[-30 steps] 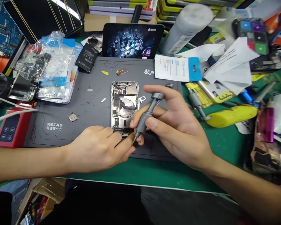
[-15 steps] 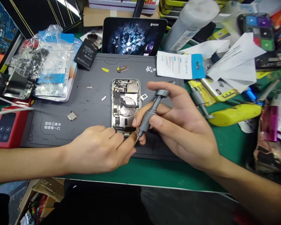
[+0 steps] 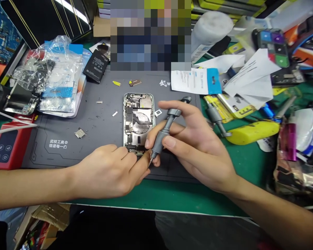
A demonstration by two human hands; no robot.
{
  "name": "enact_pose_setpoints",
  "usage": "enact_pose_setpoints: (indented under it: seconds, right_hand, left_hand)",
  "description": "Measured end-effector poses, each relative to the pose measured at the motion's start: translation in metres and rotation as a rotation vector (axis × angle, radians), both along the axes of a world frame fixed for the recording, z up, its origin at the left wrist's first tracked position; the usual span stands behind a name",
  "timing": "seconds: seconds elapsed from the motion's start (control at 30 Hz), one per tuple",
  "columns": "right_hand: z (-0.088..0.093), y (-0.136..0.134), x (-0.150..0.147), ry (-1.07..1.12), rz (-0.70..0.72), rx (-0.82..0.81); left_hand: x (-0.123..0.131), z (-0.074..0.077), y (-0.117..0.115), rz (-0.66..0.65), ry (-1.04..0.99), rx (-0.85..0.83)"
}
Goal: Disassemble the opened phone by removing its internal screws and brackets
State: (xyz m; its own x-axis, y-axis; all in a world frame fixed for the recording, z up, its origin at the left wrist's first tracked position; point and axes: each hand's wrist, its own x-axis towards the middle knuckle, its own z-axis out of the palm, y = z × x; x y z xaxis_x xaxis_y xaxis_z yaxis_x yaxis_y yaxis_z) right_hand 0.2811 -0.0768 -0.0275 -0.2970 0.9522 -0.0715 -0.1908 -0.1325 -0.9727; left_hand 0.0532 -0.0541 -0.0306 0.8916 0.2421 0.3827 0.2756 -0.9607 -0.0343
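Observation:
My right hand (image 3: 202, 149) grips a grey precision screwdriver (image 3: 159, 139), slanting down to the left with its bit at my left fingertips. My left hand (image 3: 106, 170) is closed, knuckles up, its fingers bent together at the lower edge of an opened phone (image 3: 141, 121). What those fingers pinch, if anything, is hidden from view. The phone lies face up with its inner boards and a round coil showing; my hands cover part of its bottom end. Beside its right edge rests a small white SIM tray (image 3: 158, 113).
Small metal parts (image 3: 80, 133) lie left of the phone on the grey mat (image 3: 54, 121). A black battery (image 3: 96, 66) and plastic-bagged parts (image 3: 59, 80) are at the upper left. To the right are a second screwdriver (image 3: 217, 116), a yellow tool (image 3: 254, 132) and papers. A blurred patch hides the back centre.
The camera view has shifted slightly, so the phone and mat appear a little lower. Both hands keep nearly the same pose, with the screwdriver bit still at the left fingertips.

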Motion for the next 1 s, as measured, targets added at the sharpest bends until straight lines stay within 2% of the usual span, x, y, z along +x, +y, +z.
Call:
enact_pose_setpoints:
  seconds: [0.33,0.63,1.0]
  right_hand:
    - [-0.0015,0.0014,0.0008,0.031,0.013,-0.01]
    - [-0.0043,0.0082,0.0047,0.034,-0.108,-0.001]
    - [-0.0051,0.0037,-0.0007,0.032,-0.103,0.02]
  left_hand:
    - [-0.0005,-0.0011,-0.0001,-0.005,-0.006,0.011]
    - [-0.0009,0.0002,-0.0005,-0.006,0.007,0.007]
    - [-0.0006,-0.001,0.0001,-0.02,-0.01,0.041]
